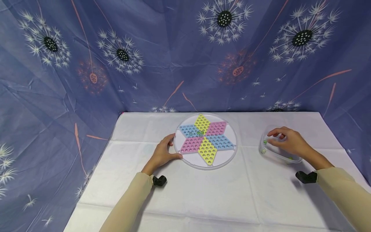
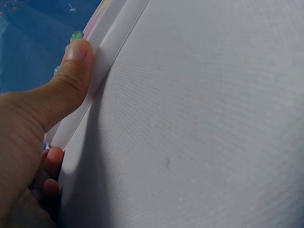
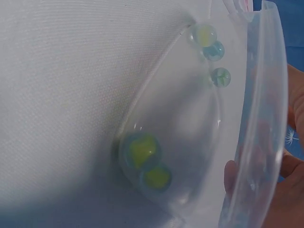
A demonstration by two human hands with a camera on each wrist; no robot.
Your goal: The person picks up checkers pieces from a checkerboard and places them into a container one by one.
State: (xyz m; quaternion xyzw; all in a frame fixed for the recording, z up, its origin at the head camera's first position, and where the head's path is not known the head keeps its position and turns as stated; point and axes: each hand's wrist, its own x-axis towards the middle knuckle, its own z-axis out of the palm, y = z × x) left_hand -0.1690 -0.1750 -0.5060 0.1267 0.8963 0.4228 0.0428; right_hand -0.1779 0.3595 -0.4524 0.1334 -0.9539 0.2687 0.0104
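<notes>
A round Chinese checkers board (image 1: 189, 161) with a star of yellow, pink and blue holes lies on the white cloth. My left hand (image 1: 163, 152) holds its left rim, thumb near the front and fingers farther back; the left wrist view shows the thumb (image 2: 76, 66) against the rim. Several glass marbles (image 1: 190, 133) sit on the board's blue section and near its centre. At the right, my right hand (image 1: 290, 141) hovers over a clear plastic container (image 3: 266, 123), thumb and index finger apart, with nothing visible between them. Several marbles (image 3: 142, 151) with green or yellow swirls lie in the container.
A white cloth (image 1: 217, 196) covers the table. Behind it and at the sides hangs a blue curtain (image 1: 174, 48) with a dandelion print. Each wrist carries a small black device (image 1: 306, 177). The container stands to the right of the board, apart from it.
</notes>
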